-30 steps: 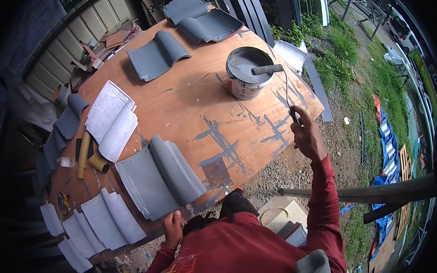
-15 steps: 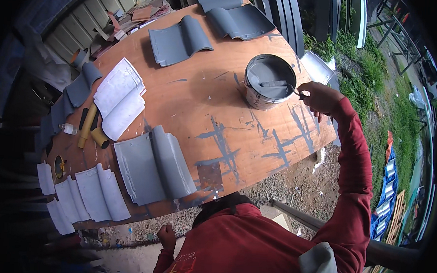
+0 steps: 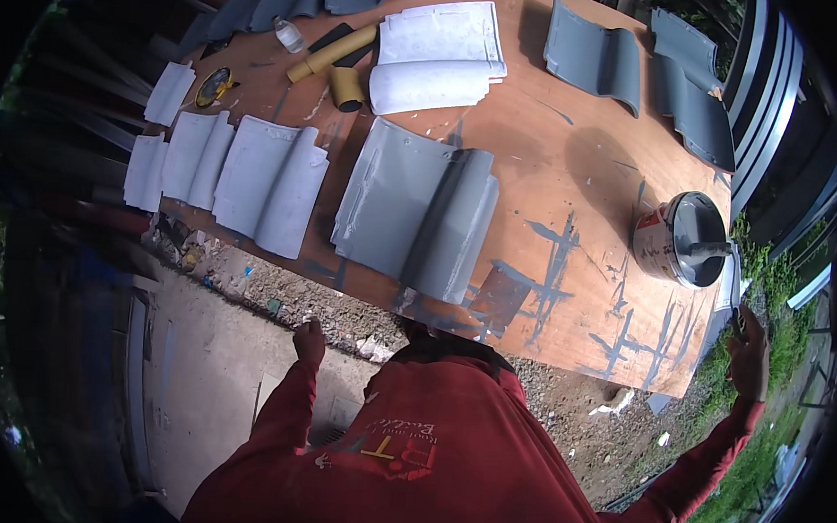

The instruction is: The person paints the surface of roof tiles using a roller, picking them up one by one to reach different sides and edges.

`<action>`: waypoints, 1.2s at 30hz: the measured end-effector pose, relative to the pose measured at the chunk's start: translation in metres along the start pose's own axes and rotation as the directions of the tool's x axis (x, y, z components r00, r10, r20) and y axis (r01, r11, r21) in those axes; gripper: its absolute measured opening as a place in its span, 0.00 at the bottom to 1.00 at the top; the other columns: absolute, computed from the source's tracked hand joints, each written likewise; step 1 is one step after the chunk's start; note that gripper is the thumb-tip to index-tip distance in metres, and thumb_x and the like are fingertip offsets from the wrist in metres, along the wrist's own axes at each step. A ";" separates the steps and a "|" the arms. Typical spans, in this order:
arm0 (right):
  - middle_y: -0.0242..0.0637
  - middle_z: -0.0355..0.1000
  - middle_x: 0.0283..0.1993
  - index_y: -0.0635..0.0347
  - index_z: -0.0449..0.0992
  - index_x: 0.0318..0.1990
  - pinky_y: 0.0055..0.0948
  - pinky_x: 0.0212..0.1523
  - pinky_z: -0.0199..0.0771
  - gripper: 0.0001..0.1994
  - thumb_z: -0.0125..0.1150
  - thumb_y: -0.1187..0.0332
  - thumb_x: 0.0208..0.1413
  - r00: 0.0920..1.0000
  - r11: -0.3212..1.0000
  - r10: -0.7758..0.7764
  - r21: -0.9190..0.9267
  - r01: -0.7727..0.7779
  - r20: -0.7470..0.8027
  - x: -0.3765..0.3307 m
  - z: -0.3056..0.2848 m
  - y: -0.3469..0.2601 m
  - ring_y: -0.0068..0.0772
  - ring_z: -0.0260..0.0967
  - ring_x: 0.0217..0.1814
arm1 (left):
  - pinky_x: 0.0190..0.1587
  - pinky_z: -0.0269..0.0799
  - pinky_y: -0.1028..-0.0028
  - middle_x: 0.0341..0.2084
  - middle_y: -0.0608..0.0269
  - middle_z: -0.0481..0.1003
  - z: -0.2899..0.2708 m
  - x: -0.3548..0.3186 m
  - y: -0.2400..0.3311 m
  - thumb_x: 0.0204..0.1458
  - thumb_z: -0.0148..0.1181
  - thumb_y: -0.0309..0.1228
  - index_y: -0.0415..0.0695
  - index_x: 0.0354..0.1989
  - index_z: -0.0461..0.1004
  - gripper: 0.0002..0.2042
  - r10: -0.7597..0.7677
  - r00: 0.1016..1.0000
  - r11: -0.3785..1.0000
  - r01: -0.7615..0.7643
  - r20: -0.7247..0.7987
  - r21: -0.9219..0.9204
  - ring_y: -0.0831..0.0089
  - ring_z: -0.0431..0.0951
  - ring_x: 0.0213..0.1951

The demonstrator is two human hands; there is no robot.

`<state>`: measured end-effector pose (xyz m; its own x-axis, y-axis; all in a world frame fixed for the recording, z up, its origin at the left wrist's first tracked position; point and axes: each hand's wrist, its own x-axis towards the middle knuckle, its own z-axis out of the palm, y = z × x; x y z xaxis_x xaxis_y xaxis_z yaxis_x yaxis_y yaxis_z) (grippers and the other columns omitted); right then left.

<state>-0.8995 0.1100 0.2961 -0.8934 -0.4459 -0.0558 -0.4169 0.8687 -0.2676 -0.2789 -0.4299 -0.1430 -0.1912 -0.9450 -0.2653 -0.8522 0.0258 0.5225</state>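
Observation:
At the right, my right hand (image 3: 747, 362) is closed around the handle of a paintbrush (image 3: 712, 249). The brush's grey-coated head lies across the mouth of a paint bucket (image 3: 654, 244), which holds grey paint. My left hand (image 3: 309, 341) hangs in a loose fist off the table's front edge, with nothing visible in it. Nearest to me on the table lies a grey-painted roof tile (image 3: 384, 198), its raised roll toward the right. A small dark flat square (image 3: 502, 296) rests at the table edge beside this tile.
The wooden table (image 3: 526, 187) has grey paint streaks. White tiles (image 3: 262, 182) lie at the left and a white tile (image 3: 439, 49) behind. More grey tiles (image 3: 595, 58) sit along the far side. Yellow tubes (image 3: 333, 53), a small bottle (image 3: 287, 35) and a tape roll (image 3: 214, 87) lie far left.
My view has swung left, so the table and bucket appear farther right. The brush stays in my right hand at the bucket. My left hand remains a fist off the table.

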 end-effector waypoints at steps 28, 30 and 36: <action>0.32 0.68 0.33 0.58 0.64 0.66 0.15 0.13 0.62 0.20 0.52 0.61 0.72 0.970 -0.511 0.243 0.849 0.137 -0.010 -0.060 0.170 -0.044 0.16 0.60 0.19 | 0.46 0.78 0.68 0.43 0.63 0.73 0.083 -0.149 0.511 0.70 0.52 0.43 0.43 0.52 0.69 0.15 0.670 0.198 0.723 0.044 0.715 -0.690 0.73 0.79 0.41; 0.33 0.69 0.33 0.58 0.64 0.67 0.17 0.16 0.66 0.21 0.52 0.60 0.73 0.977 -0.459 0.215 0.882 0.111 -0.012 -0.056 0.183 -0.042 0.17 0.61 0.20 | 0.49 0.78 0.65 0.45 0.60 0.74 0.107 -0.159 0.559 0.70 0.51 0.46 0.45 0.58 0.68 0.19 0.654 0.112 0.746 0.067 0.748 -0.663 0.69 0.79 0.43; 0.37 0.72 0.34 0.55 0.67 0.63 0.30 0.25 0.74 0.19 0.58 0.63 0.69 0.988 -0.415 0.153 0.909 0.038 0.029 -0.059 0.224 -0.037 0.28 0.68 0.23 | 0.53 0.76 0.61 0.55 0.47 0.70 0.211 -0.143 0.663 0.64 0.56 0.55 0.42 0.70 0.60 0.35 0.471 0.269 0.770 0.339 0.840 -0.540 0.61 0.75 0.51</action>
<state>-0.7937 0.0553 0.0938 -0.9414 -0.3135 -0.1242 0.2920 -0.5739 -0.7651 -0.9192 -0.2089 0.0704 -0.8618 0.0316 -0.5063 -0.4582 -0.4766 0.7503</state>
